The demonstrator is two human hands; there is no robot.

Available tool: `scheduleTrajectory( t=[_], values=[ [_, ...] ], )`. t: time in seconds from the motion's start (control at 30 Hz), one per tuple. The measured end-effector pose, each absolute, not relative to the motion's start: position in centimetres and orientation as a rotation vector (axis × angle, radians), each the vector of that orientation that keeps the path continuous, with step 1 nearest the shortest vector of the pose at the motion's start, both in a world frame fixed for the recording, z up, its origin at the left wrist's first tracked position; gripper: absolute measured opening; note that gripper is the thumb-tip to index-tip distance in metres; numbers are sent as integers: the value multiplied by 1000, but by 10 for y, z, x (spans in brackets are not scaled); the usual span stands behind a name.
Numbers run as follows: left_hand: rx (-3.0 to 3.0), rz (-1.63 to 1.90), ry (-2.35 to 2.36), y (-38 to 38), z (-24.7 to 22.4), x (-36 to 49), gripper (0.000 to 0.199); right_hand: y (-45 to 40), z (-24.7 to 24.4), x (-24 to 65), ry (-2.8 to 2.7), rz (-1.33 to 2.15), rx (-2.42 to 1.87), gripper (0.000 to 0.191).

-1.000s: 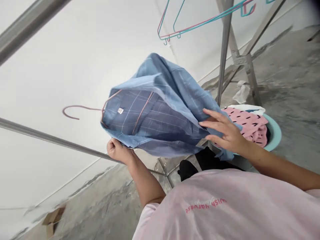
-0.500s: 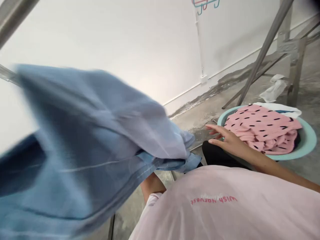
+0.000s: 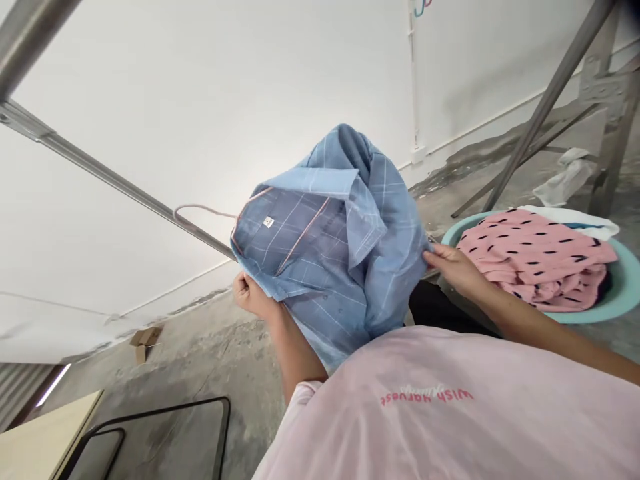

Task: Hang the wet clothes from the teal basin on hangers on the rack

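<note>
A blue checked collared shirt (image 3: 320, 280) hangs in front of me with its neck opening towards me. A thin pink clothes hanger (image 3: 305, 233) sits inside it, its hook sticking out to the left past the collar. My left hand (image 3: 253, 295) is closed on the shirt's edge below the collar; whether it also grips the hanger cannot be seen. Between thumb and fingers, my right hand (image 3: 454, 267) pinches the fabric at the shirt's right side.
A metal rail (image 3: 125, 183) runs at the left, behind the hanger hook. On the right, a light-blue basin (image 3: 623, 293) holds pink cloth with black dashes (image 3: 540, 257) and a white piece. Metal legs (image 3: 545, 107) stand behind it. A black frame (image 3: 223, 433) is at lower left.
The shirt was swung out blurred to the left and now hangs nearer the middle, showing collar and hanger. My right hand, open and empty before, now pinches its side. My left hand has come into view.
</note>
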State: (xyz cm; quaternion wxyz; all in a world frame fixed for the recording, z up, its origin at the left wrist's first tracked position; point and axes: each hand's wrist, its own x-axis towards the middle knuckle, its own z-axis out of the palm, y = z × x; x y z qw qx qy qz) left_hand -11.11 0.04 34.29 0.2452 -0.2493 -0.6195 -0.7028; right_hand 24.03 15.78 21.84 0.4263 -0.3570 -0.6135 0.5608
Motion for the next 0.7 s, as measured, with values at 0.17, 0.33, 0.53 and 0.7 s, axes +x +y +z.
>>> scheduleTrajectory(
  t=[0.17, 0.33, 0.53, 0.7],
  values=[
    [-662, -1718, -1721, -24, 347, -130, 16, 204, 218, 293, -1216, 1105, -1010, 34],
    [-677, -1650, -1750, -31, 349, -128, 16, 202, 239, 319, -1190, 883, -1097, 35],
    [-713, -1586, -1731, -21, 363, -103, 16, 157, 281, 281, -1565, 684, -974, 38],
    [-675, -1514, -1740, -28, 380, -89, 17, 148, 274, 220, -1749, 794, -903, 64]
  ],
)
